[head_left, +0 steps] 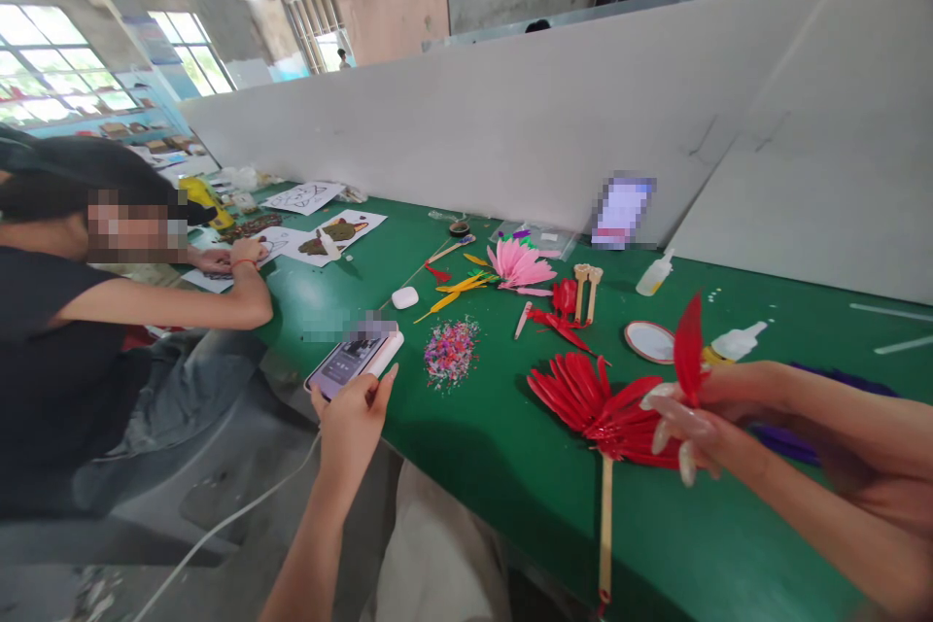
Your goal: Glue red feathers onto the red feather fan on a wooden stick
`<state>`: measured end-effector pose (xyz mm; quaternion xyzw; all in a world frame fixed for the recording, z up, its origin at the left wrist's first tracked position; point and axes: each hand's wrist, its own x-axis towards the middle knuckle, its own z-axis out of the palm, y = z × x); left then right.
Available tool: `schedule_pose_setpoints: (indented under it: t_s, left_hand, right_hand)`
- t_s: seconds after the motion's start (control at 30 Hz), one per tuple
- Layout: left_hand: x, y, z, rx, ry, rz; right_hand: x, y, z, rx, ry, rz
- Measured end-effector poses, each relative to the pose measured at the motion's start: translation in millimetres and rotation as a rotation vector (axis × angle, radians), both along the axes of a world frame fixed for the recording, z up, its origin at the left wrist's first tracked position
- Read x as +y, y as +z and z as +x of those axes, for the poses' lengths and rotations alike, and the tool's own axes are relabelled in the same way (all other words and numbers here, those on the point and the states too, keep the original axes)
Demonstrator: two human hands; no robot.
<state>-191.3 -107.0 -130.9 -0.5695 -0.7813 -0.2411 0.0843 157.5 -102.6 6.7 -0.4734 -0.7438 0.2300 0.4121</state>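
Note:
My left hand [356, 418] grips the lower end of a phone [351, 360] in a pale case, at the table's near edge; a white cable trails below. At the right, my right hand [689, 428] has its long-nailed fingers closed around the base of an upright red feather [687, 340]. A second forearm [794, 394] reaches in behind it; whose it is I cannot tell. Under and beside these fingers lies a red feather fan [583, 398], with its wooden handle [605, 525] pointing toward me.
Pink feathers [521, 262], yellow feathers [459, 290] and a confetti pile [450, 352] lie on the green table [466, 437]. Near the right are a glue bottle [654, 274], a round white lid [650, 342] and purple feathers [787, 445]. A co-worker [65, 330] sits left.

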Motion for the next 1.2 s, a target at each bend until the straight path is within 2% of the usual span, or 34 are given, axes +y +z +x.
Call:
schedule_pose_setpoints:
  t_s: [0.2, 0.47, 0.6, 0.73, 0.9, 0.97, 1.07, 1.2]
  left_hand:
    - [-1, -4.5, 0, -0.027, -0.002, -0.027]
    - [0, 5.3, 1, 0.003, -0.02, 0.027]
    - [0, 3.1, 0, 0.016, -0.075, 0.029]
    - [6, 2.5, -9, 0.025, -0.085, 0.044]
    - [24, 14.9, -31, 0.081, 0.021, 0.077]
    - [30, 19.6, -35, 0.103, 0.054, 0.038]
    - [34, 23.3, -37, 0.113, 0.104, -0.11]
    - [37, 25.1, -40, 0.005, 0.126, -0.234]
  right_hand:
    - [0, 0.8, -1, -0.021, -0.01, -0.017]
    - [1, -1.1, 2, -0.005, 0.01, -0.011]
    - [-1, -1.8, 2, -0.005, 0.015, -0.024]
    - [-2, -1.2, 1, -0.002, -0.011, -0.01]
    - [0, 1.9, 0, 0.006, -0.006, 0.021]
    - [1, 2.6, 0, 0.011, -0.001, 0.02]
    - [1, 2.6, 0, 0.009, 0.003, 0.021]
    - [0, 2.6, 0, 0.019, 0.01, 0.019]
